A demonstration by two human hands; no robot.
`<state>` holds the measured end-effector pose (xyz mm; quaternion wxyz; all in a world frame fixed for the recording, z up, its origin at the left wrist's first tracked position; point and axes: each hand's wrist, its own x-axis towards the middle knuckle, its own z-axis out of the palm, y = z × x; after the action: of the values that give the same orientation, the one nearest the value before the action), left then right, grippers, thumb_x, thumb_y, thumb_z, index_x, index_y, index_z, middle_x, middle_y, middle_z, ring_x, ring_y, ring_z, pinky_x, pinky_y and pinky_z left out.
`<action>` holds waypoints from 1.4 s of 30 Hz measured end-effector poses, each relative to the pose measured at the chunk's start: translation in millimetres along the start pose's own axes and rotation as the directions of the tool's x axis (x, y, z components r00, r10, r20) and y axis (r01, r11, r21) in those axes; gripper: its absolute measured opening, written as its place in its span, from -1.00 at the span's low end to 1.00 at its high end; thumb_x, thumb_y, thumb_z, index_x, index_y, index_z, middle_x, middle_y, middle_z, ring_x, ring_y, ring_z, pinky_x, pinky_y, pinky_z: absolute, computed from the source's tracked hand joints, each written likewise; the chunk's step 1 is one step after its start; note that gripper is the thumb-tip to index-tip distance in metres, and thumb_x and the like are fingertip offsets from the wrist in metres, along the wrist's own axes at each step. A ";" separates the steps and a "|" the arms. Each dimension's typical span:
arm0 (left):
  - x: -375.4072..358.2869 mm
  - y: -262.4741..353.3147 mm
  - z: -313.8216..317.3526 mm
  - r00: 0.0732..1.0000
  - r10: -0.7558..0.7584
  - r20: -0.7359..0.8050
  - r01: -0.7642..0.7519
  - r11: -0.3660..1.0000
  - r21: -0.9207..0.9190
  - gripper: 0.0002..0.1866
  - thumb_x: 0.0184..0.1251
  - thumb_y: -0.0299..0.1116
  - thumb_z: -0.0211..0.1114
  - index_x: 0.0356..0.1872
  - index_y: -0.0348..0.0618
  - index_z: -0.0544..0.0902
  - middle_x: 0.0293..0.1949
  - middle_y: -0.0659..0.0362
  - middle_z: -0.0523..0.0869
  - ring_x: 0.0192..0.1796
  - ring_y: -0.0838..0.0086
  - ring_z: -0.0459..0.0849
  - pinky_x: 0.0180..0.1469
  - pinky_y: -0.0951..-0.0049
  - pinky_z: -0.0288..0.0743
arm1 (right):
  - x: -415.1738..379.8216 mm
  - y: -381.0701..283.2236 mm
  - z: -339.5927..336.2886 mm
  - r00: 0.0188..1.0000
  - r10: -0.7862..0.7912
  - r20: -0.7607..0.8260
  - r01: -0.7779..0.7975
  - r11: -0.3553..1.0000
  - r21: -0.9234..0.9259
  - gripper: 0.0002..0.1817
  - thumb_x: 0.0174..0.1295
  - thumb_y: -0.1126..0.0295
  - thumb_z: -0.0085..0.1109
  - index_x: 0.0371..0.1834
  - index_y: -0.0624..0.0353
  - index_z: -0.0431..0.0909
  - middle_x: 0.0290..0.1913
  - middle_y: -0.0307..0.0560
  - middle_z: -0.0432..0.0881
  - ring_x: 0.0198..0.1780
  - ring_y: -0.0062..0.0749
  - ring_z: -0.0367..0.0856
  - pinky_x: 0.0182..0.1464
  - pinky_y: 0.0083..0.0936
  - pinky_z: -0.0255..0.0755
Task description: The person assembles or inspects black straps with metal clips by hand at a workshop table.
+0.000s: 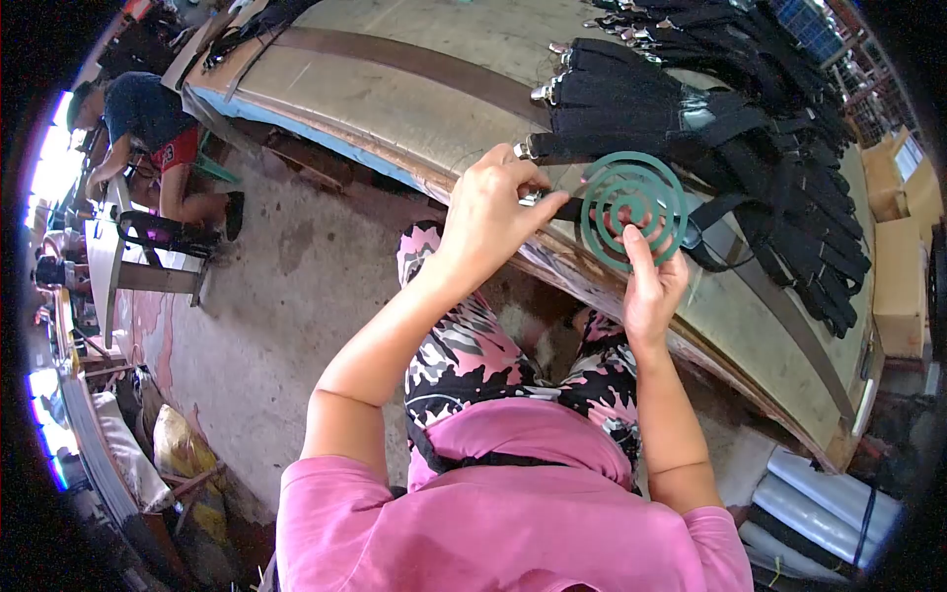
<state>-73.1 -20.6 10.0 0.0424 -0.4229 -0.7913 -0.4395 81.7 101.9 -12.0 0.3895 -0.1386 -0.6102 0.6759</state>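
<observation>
My left hand pinches the end of a black elastic strap at the table's near edge, with a shiny metal clip showing by the fingers. From there the strap runs right, passing behind a flat green mosquito coil. My right hand is closed on the coil, thumb in front and fingertips visible through its gaps. Beyond both hands lie black suspenders with metal clips, bundled on the table. More black straps spread to the right of the coil.
The worn wooden table curves across the view. A person sits at a small bench on the left. Cardboard boxes stand at the right, above silver rolls. A yellowish sack lies at lower left.
</observation>
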 end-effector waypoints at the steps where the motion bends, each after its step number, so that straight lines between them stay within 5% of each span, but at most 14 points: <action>1: -0.2 1.0 0.6 1.000 -0.022 -0.017 0.021 1.000 -0.018 -0.71 0.07 -0.23 0.56 -0.38 -0.29 0.76 -0.49 0.09 0.56 -0.42 0.32 0.59 -0.33 0.34 0.45 | -0.4 -0.4 0.3 1.000 0.001 0.000 -0.001 1.000 -0.001 -0.77 0.40 0.53 0.16 0.08 0.32 0.60 0.03 -0.09 0.69 0.03 -0.46 0.66 0.12 -0.50 0.50; 4: -3.2 2.3 2.0 0.997 -0.066 -0.043 0.063 0.996 -0.055 -0.79 0.16 -0.32 0.51 -0.37 -0.28 0.75 -0.52 0.13 0.61 -0.44 0.43 0.61 -0.37 0.41 0.45 | -3.0 -5.8 1.2 1.000 0.021 0.020 -0.021 1.000 0.014 -0.76 0.40 0.53 0.16 0.08 0.33 0.60 0.04 -0.07 0.69 0.03 -0.45 0.65 0.11 -0.50 0.50; 7: -8.1 0.9 -1.7 0.963 -0.271 0.014 0.263 0.919 -0.296 -0.83 0.26 -0.36 0.45 -0.34 -0.30 0.74 -0.50 0.18 0.70 -0.43 0.61 0.61 -0.35 0.53 0.45 | -3.6 -9.8 -0.8 0.993 0.077 0.089 -0.075 0.997 -0.027 -0.78 0.37 0.54 0.20 0.04 0.35 0.61 0.02 -0.06 0.68 0.01 -0.46 0.64 0.09 -0.51 0.50; 9: -10.1 6.3 -11.7 0.942 -0.325 0.081 0.332 0.867 -0.372 -0.83 0.34 -0.38 0.40 -0.30 -0.33 0.72 -0.47 0.20 0.74 -0.40 0.70 0.60 -0.31 0.59 0.46 | -3.4 -7.4 -4.8 0.985 0.007 0.171 0.025 0.983 -0.180 -0.81 0.34 0.56 0.22 -0.02 0.36 0.62 0.00 -0.06 0.67 -0.02 -0.47 0.63 0.05 -0.52 0.49; 11: -15.1 10.8 -15.8 0.948 -0.312 0.065 0.317 0.895 -0.314 -0.85 0.34 -0.40 0.38 -0.27 -0.32 0.70 -0.46 0.18 0.74 -0.41 0.63 0.60 -0.30 0.54 0.47 | -2.3 -7.0 -2.3 0.987 -0.004 0.161 0.038 0.976 -0.212 -0.85 0.32 0.57 0.24 -0.09 0.38 0.63 -0.03 -0.06 0.66 -0.04 -0.47 0.61 0.02 -0.53 0.48; 13: -18.8 8.0 -14.8 0.993 -0.060 -0.105 0.045 0.989 -0.139 -0.86 0.33 -0.40 0.38 -0.27 -0.30 0.71 -0.44 0.14 0.74 -0.40 0.54 0.62 -0.28 0.50 0.49 | -2.1 -6.3 -0.1 0.989 -0.027 0.145 0.059 0.973 -0.224 -0.86 0.30 0.57 0.25 -0.12 0.40 0.63 -0.04 -0.02 0.65 -0.05 -0.45 0.61 0.00 -0.53 0.47; 19: -21.1 8.1 -12.8 0.991 -0.130 -0.040 0.117 0.965 -0.234 -0.86 0.32 -0.40 0.38 -0.27 -0.29 0.71 -0.42 0.10 0.74 -0.40 0.47 0.64 -0.26 0.47 0.50 | -1.7 -11.3 -3.2 0.980 0.023 0.198 0.056 0.922 -0.384 -0.86 0.24 0.59 0.26 -0.16 0.41 0.62 -0.03 0.04 0.63 -0.08 -0.34 0.62 -0.03 -0.49 0.47; 32: -18.2 8.0 -13.1 0.990 -0.139 -0.017 0.131 0.961 -0.244 -0.85 0.34 -0.39 0.37 -0.27 -0.30 0.70 -0.43 0.09 0.74 -0.39 0.52 0.65 -0.25 0.48 0.51 | -0.4 -10.0 -2.5 0.968 -0.033 0.250 0.130 0.915 -0.381 -0.88 0.23 0.57 0.26 -0.21 0.41 0.60 -0.09 0.02 0.61 -0.12 -0.32 0.60 -0.06 -0.50 0.45; 35: -17.5 8.7 -13.5 0.984 -0.179 -0.004 0.171 0.943 -0.285 -0.84 0.35 -0.38 0.36 -0.27 -0.30 0.69 -0.44 0.10 0.73 -0.38 0.53 0.65 -0.25 0.48 0.51 | -3.3 -3.6 -4.7 0.977 0.034 0.210 0.041 0.938 -0.345 -0.87 0.25 0.56 0.27 -0.18 0.38 0.60 -0.09 -0.06 0.61 -0.14 -0.41 0.58 -0.07 -0.54 0.44; 39: -6.9 2.7 -13.6 0.983 -0.178 0.032 0.181 0.964 -0.196 -0.82 0.36 -0.36 0.36 -0.23 -0.30 0.69 -0.41 0.09 0.73 -0.36 0.52 0.67 -0.25 0.45 0.52 | 0.4 -1.8 -4.2 0.994 0.106 0.001 -0.106 0.994 0.017 -0.72 0.36 0.52 0.21 0.11 0.36 0.57 0.05 -0.05 0.66 0.03 -0.48 0.61 0.10 -0.54 0.48; 41: -1.8 -0.4 -5.9 0.995 -0.093 -0.027 0.083 0.962 -0.261 -0.83 0.25 -0.40 0.38 -0.27 -0.33 0.68 -0.45 0.01 0.67 -0.36 0.19 0.68 -0.28 0.29 0.52 | 5.2 0.3 -5.6 0.989 0.138 -0.053 -0.131 0.985 0.115 -0.72 0.37 0.52 0.19 0.11 0.36 0.57 0.05 -0.03 0.67 0.03 -0.44 0.63 0.11 -0.51 0.49; 42: 1.5 -1.0 -5.5 0.995 -0.096 -0.028 0.085 0.960 -0.265 -0.83 0.25 -0.40 0.38 -0.27 -0.33 0.68 -0.45 0.01 0.67 -0.36 0.19 0.68 -0.28 0.29 0.52 | 6.7 -1.1 -4.6 0.989 0.139 -0.052 -0.133 0.985 0.110 -0.72 0.37 0.52 0.19 0.11 0.36 0.57 0.05 -0.03 0.67 0.03 -0.44 0.63 0.11 -0.51 0.49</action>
<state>-76.5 -24.0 13.4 -0.0185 -0.3791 -0.7433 -0.5508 80.7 109.8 -10.0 0.3671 -0.1790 -0.5508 0.7279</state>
